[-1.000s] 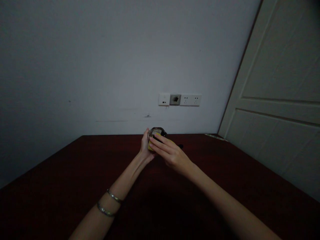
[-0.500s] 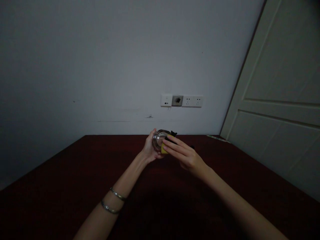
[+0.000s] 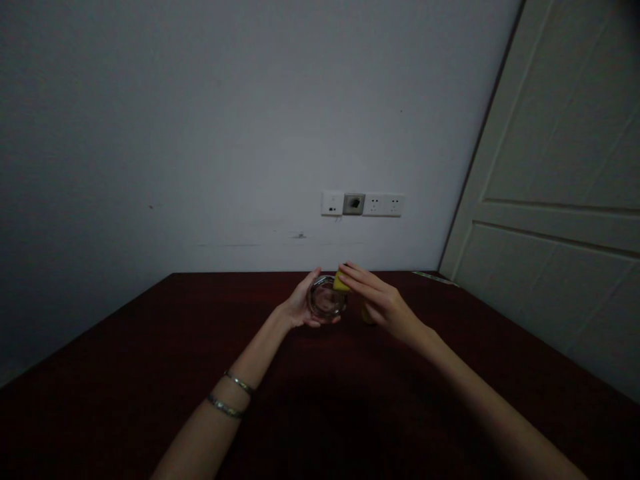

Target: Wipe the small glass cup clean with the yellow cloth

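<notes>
At frame centre, our left hand point(image 3: 300, 308) grips a glass point(image 3: 326, 299); our right hand point(image 3: 383, 305) pinches a yellow sponge point(image 3: 341, 283) against its rim.

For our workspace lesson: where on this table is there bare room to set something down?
Bare table lies left of the left hand, out to the wall, and right of the right hand, toward the door. It is crowded near the far edge, where both hands meet at the glass and sponge.
</notes>
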A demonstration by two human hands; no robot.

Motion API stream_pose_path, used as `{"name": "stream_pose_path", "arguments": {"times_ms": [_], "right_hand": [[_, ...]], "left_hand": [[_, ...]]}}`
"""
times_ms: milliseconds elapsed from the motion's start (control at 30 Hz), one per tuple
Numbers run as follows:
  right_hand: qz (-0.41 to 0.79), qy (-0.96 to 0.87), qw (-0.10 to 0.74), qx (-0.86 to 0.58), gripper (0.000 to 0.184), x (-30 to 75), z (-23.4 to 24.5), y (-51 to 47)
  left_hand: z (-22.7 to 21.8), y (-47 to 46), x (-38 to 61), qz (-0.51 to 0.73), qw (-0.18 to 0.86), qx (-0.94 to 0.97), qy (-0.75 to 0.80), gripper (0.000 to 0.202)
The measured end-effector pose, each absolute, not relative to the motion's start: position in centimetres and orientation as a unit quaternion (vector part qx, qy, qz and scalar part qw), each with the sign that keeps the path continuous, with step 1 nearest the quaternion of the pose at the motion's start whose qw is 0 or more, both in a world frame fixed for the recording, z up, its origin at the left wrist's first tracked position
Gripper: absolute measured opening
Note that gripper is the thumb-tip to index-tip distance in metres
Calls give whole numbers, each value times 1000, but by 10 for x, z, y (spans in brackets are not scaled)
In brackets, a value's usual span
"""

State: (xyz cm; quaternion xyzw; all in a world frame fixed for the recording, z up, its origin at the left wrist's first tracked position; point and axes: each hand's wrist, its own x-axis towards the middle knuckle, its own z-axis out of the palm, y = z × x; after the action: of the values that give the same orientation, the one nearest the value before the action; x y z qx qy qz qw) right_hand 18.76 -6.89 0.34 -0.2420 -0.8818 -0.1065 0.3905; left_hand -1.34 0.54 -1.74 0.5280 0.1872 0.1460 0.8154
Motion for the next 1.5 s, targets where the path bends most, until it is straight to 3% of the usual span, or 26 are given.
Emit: {"name": "stream_pose_path", "arguments": {"times_ms": [133, 300, 400, 600, 1000, 1500], "right_hand": [[-158, -868, 417, -218, 55, 180, 16, -74], [-207, -908, 316, -182, 46, 162, 20, -71], [-216, -910, 303, -185, 45, 157, 18, -66], [-189, -897, 360, -175, 54, 157, 17, -56], [-87, -816, 523, -232, 37, 138, 13, -37], [-78, -737, 579, -339, 36, 135, 9, -64]], "left_hand": [[-18, 2, -9, 167, 801, 540, 198, 86], [-22, 1, -2, 229, 777, 520, 270, 83], [-21, -2, 0, 265, 768, 503, 296, 81], [-10, -8, 0, 309, 746, 521, 278, 79], [-6, -8, -1, 424, 747, 469, 208, 67], [-8, -24, 20, 432, 812, 349, 180, 58]]}}
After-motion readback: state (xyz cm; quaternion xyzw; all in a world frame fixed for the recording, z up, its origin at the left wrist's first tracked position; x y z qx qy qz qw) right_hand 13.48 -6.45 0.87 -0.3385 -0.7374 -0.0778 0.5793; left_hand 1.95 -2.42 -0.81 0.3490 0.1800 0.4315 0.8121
